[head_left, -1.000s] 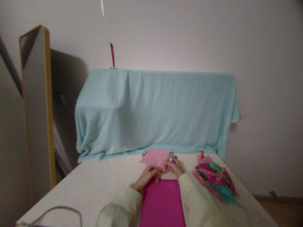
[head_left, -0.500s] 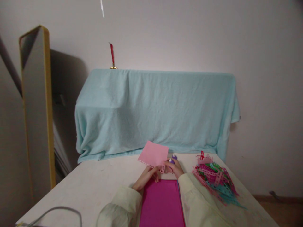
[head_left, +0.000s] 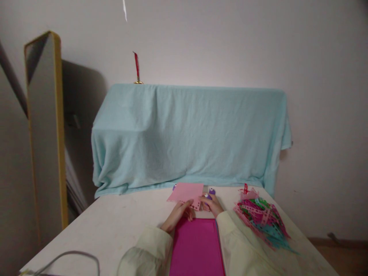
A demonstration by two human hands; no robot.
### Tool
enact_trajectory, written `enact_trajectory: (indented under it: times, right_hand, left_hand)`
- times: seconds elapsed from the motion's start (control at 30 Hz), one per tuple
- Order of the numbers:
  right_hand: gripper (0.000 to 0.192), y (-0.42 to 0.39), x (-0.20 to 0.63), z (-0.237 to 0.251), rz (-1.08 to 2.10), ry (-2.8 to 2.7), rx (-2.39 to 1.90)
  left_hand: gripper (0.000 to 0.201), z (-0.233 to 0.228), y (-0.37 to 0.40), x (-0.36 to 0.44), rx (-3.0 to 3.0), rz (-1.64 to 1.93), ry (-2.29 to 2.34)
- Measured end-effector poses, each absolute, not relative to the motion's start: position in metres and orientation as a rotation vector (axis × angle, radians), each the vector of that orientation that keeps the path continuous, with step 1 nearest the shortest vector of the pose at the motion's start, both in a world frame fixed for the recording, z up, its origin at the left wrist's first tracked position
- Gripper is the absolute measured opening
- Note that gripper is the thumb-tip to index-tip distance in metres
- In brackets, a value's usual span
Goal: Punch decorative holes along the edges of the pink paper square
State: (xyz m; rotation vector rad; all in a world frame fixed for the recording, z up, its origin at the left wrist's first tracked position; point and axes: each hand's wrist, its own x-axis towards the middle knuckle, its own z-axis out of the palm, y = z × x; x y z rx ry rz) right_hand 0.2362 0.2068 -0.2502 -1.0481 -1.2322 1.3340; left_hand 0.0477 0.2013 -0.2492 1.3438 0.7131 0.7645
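A sheet of pink paper (head_left: pixel 188 191) with a row of small punched holes along its near edges is held above the table. My left hand (head_left: pixel 181 212) is closed on its near edge, thumb on top. My right hand (head_left: pixel 212 204) is closed around a small purple paper punch (head_left: pixel 207 196) with a white spot, at the paper's right corner. Its fingers partly hide the punch. Just beyond it sits a second purple punch (head_left: pixel 212 190). Part of another purple item (head_left: pixel 174 186) shows behind the paper's left side. Below my hands lies a magenta board (head_left: pixel 197 245).
Punched paper strips (head_left: pixel 263 218) in pink, green, teal and red are heaped on the white table (head_left: pixel 123 222) at right. A light blue cloth (head_left: pixel 195 134) drapes over something at the back. A grey cable (head_left: pixel 83 253) loops at front left; a gold-framed mirror (head_left: pixel 43 134) leans left.
The pink paper's far edge has dropped, so the sheet lies flatter, and a purple item now shows behind its left side. Both hands stay in nearly the same place.
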Motion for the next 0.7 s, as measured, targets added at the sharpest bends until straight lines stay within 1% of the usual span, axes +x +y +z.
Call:
enact_trajectory:
  times: [0.4,0.53,0.6,0.7]
  right_hand:
    - [0.029,0.205,0.234,-0.248,1.278,-1.178,-1.028]
    - [0.028,0.205,0.235,-0.249,1.247,-1.183,-1.015]
    - [0.028,0.205,0.234,-0.249,1.262,-1.182,-1.011]
    - [0.028,0.204,0.232,-0.247,1.293,-1.19,-1.004]
  left_hand:
    - [0.061,-0.237,0.194,0.046,1.361,0.814,0.77]
    - [0.056,-0.232,0.191,0.047,1.328,0.852,0.763]
    - [0.05,-0.229,0.188,0.046,1.289,0.915,0.771]
    - [0.045,-0.224,0.185,0.044,1.227,1.116,0.764]
